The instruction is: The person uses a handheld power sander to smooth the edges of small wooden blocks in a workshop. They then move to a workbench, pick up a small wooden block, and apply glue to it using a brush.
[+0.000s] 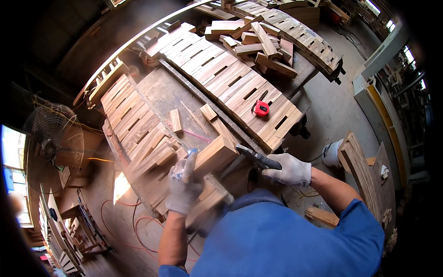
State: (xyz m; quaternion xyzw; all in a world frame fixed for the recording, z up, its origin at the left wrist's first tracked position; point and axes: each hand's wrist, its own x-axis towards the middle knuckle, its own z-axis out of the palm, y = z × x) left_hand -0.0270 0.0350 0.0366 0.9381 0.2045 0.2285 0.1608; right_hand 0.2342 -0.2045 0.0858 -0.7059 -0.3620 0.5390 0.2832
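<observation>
My right hand (290, 171), in a whitish glove, is wrapped round the dark grip of a hammer (249, 154). The metal end of the hammer points left, close to the end of a wooden block (214, 154). At the other end of this block is my left hand (183, 182), also gloved. Its fingers are bent against the wood, and one finger with a bluish tip points up; the palm side is hidden. Below the left hand lie more short wooden pieces (210, 196). A row of slotted wooden pieces (226, 83) extends ahead, carrying a red tape measure (261, 108).
Another slotted row (127, 111) lies on the left. Loose blocks (265, 44) are piled at the back, near a further slotted row (295, 30). A fan (50, 145) stands at left, with an orange hose (136, 226) on the floor. At right are a white bucket (331, 153) and boards (362, 175).
</observation>
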